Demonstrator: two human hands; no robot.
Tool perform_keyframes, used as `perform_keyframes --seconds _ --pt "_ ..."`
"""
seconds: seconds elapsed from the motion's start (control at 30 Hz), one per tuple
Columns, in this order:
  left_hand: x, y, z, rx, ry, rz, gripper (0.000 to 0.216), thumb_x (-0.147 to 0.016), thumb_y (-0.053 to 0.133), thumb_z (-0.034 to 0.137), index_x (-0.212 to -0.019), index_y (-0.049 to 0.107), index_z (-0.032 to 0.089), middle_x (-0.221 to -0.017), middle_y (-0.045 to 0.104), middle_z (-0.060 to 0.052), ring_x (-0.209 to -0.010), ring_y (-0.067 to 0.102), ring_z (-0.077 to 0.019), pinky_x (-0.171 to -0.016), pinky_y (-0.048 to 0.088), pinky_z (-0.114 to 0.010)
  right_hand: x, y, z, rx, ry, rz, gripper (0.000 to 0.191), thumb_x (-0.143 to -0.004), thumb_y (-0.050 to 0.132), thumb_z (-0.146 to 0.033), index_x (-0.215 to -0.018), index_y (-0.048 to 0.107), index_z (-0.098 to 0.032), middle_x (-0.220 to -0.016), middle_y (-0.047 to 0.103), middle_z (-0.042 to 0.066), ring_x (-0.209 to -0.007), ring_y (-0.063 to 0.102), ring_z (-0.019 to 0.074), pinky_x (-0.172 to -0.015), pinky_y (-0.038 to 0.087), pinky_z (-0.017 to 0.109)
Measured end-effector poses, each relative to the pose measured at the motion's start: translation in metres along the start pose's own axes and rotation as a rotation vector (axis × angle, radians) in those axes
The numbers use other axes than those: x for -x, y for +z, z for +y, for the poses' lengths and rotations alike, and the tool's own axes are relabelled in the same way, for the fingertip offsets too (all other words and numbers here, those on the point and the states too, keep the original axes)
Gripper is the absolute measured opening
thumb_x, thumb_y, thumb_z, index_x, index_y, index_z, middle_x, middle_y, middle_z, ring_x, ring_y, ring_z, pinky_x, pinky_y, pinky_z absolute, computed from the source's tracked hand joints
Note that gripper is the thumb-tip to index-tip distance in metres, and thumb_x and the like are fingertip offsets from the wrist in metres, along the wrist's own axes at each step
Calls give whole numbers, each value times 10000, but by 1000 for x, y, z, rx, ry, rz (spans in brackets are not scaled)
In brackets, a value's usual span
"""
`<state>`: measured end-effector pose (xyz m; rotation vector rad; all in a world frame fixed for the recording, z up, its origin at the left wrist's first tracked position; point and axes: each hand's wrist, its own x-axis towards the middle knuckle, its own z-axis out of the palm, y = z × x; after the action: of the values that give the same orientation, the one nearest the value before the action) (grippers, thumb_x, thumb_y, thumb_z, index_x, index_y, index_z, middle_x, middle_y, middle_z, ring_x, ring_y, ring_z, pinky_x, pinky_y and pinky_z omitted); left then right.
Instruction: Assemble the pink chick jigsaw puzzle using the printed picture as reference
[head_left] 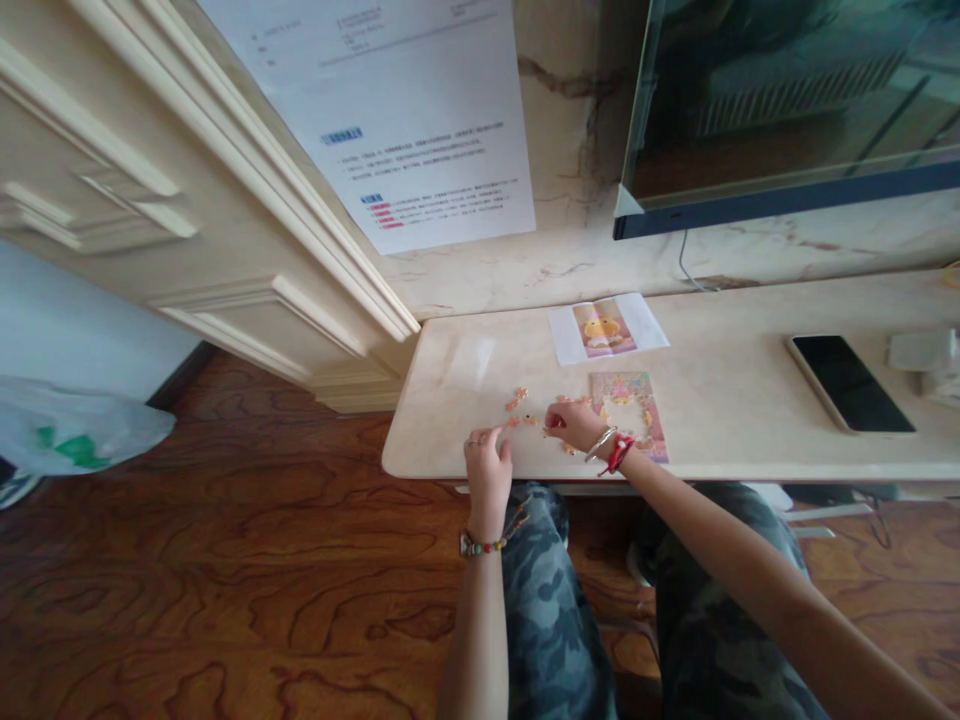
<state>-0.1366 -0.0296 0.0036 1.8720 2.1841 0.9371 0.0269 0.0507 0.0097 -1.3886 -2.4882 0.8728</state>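
Observation:
A partly assembled jigsaw puzzle (658,440) lies on the ledge, its border joined around a gap in the middle. Loose puzzle pieces (517,400) are scattered to its left. My left hand (489,468) is at the ledge's front edge, fingers loosely extended and thumb apart, with the index fingertip beside the nearest pieces. Just left of the puzzle, my right hand (574,424) is closed in a pinch above the ledge, and what sits between its fingertips is too small to make out. More pieces lie partly hidden under and behind this hand.
Behind the puzzle lies a paper sheet with a printed yellow toy picture (604,328). A phone (851,384) rests to the right, near a whitish box (922,352). A screen (787,110) and a printed notice (442,150) are on the wall above the ledge (735,400).

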Motion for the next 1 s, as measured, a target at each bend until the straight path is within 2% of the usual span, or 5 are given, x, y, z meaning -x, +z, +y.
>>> perform_keyframes --seconds 0.13,0.33,0.47,0.73,1.0 --pt "4 4 21 242 7 -75 152 -773 452 189 -859 576 168 -843 589 -74 -802 545 -173 -751 438 -328 22 -10 23 -332 -6 50 161 -719 529 -239 -777 627 -126 -677 628 27 -598 550 99 -551 422 201" --pt "5 39 67 798 -84 -447 184 -743 513 344 -789 536 168 -676 584 -3 -600 535 -105 -583 430 -224 60 -28 36 -502 -42 161 232 -700 539 -249 -894 639 -171 -737 656 26 -660 591 119 -616 469 229" --pt "6 56 82 988 -176 -469 199 -684 574 338 -741 531 152 -642 568 12 -582 521 -89 -573 410 -207 74 -28 43 -648 32 289 330 -699 549 -276 -1016 579 -192 -848 656 42 -739 609 134 -637 498 245" --pt "9 59 96 907 -295 -367 174 -667 577 313 -702 566 142 -673 599 -10 -637 544 -113 -611 416 -226 95 -15 50 -775 164 362 252 -656 582 -357 -793 610 -147 -695 649 47 -621 602 134 -556 492 243" --pt "-1 60 101 456 9 -246 94 -758 476 195 -796 558 168 -779 594 -40 -721 545 -138 -703 432 -290 88 -20 82 -616 217 493 319 -688 519 -364 -888 620 -137 -682 629 38 -568 546 114 -520 447 227"
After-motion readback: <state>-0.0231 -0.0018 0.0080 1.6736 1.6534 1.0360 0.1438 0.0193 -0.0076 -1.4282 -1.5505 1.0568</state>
